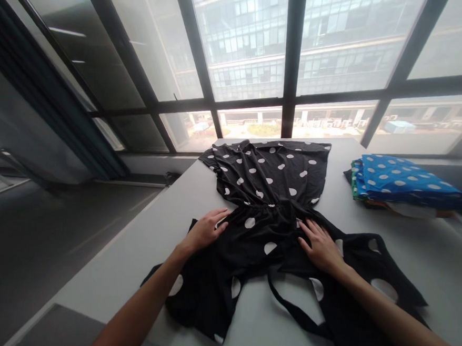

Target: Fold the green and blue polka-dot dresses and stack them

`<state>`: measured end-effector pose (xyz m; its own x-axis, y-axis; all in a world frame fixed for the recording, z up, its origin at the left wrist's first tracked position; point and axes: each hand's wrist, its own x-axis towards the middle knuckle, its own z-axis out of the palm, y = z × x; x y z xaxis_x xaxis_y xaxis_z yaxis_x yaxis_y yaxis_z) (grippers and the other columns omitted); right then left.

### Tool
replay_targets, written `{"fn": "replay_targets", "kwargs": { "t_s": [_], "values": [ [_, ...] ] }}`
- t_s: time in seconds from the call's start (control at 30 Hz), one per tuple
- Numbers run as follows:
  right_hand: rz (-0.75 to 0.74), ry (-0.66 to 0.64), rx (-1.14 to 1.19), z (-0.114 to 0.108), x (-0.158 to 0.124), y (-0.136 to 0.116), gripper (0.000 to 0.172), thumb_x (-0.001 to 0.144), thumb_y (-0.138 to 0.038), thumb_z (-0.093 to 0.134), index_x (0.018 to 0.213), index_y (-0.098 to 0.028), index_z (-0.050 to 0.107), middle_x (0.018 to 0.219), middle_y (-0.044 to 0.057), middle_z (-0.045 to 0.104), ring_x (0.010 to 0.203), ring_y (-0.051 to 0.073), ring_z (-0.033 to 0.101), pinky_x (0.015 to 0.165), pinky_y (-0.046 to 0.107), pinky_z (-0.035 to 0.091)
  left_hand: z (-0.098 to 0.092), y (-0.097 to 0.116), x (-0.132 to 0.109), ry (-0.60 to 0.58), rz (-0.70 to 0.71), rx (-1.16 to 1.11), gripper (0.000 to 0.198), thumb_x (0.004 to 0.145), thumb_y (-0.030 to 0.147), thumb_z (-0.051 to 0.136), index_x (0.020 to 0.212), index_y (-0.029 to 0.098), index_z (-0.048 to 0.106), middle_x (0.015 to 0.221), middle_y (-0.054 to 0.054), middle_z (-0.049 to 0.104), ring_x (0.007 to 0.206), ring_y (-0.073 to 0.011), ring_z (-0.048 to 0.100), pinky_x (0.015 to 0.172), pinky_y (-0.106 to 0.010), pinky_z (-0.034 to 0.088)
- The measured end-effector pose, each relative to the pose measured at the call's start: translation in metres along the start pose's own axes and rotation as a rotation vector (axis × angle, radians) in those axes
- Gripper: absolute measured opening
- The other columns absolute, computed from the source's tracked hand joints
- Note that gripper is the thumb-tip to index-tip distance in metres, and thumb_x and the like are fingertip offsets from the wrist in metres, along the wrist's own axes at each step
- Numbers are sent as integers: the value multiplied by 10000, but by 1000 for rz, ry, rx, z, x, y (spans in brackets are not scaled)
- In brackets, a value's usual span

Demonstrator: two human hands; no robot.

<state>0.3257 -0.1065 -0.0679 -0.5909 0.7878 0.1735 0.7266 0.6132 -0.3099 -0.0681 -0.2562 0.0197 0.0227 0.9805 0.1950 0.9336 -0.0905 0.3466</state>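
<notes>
A black garment with white dots lies spread on the white table, its gathered waist between my hands and two wide sleeve or leg parts toward me. My left hand rests at the left edge of the cloth just below the waist, fingers apart and pointing right. On the right side below the waist, my right hand lies flat with its fingers spread. A black fabric tie curves over the bare table between the two lower parts.
A folded pile of cloth, blue with white dots on top, sits on the table at the right. Large windows stand behind the table's far edge. A dark curtain hangs at the left above the grey floor.
</notes>
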Motion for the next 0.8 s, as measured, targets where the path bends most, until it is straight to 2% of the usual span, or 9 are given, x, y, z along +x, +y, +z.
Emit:
{"fn": "replay_targets", "kwargs": {
  "t_s": [0.1, 0.17, 0.27, 0.37, 0.5, 0.63, 0.7, 0.8],
  "values": [
    [-7, 44, 8, 1, -2, 0, 639, 1071, -537, 332, 1647, -261, 348, 1730, 98, 240, 1606, 266, 178, 1259, 554, 260, 8, -4, -28, -157, 45, 7, 500, 1036, 454, 541, 1480, 232, 605, 1583, -97, 523, 1495, -297, 442, 1252, -500, 345],
    [-38, 79, -2, 1, -3, -2, 654, 1075, -547, 317, 1669, -276, 284, 1753, 79, 142, 1620, 262, 84, 1268, 566, 225, 20, -5, -42, -214, 71, 55, 586, 1034, 497, 546, 1560, 241, 508, 1657, -106, 411, 1552, -321, 337, 1272, -559, 264],
    [-105, 46, -32, 0, -5, -5, 651, 1065, -558, 350, 1660, -296, 308, 1751, 61, 160, 1620, 258, 73, 1281, 574, 176, 34, -7, -50, -215, 104, 116, 661, 1044, 551, 511, 1630, 278, 380, 1716, -94, 285, 1592, -328, 228, 1283, -598, 173],
    [-93, 24, -40, -1, -4, -5, 667, 1061, -577, 355, 1658, -282, 317, 1750, 74, 150, 1619, 258, 82, 1281, 562, 183, 38, -11, -46, -207, 121, 106, 624, 1052, 556, 489, 1616, 302, 406, 1708, -80, 313, 1589, -326, 237, 1280, -606, 177],
    [-100, -24, -33, -3, -2, -5, 646, 1059, -576, 369, 1629, -272, 392, 1734, 88, 216, 1614, 257, 123, 1286, 552, 174, 36, -11, -39, -160, 107, 36, 522, 1065, 479, 487, 1544, 276, 525, 1659, -97, 411, 1557, -328, 322, 1266, -615, 232],
    [-87, -40, -22, -3, -1, -4, 629, 1059, -562, 371, 1608, -262, 432, 1728, 98, 232, 1611, 262, 141, 1283, 556, 186, 25, -13, -40, -14, 53, -8, 438, 1049, 388, 503, 1437, 227, 627, 1569, -110, 530, 1479, -289, 455, 1252, -516, 335],
    [-93, -32, -16, -1, -2, -2, 626, 1060, -558, 367, 1604, -257, 439, 1722, 101, 249, 1610, 262, 146, 1281, 558, 194, 15, -18, -46, 59, -37, 36, 453, 1038, 396, 502, 1433, 207, 621, 1548, -115, 548, 1452, -281, 484, 1240, -474, 361],
    [-101, 3, 5, 2, -4, 1, 615, 1057, -555, 377, 1595, -266, 449, 1718, 98, 267, 1608, 265, 157, 1274, 569, 214, -4, -34, -64, 113, -239, 160, 603, 1021, 459, 503, 1531, 138, 500, 1573, -165, 508, 1465, -314, 462, 1234, -473, 350]
  ]
}}
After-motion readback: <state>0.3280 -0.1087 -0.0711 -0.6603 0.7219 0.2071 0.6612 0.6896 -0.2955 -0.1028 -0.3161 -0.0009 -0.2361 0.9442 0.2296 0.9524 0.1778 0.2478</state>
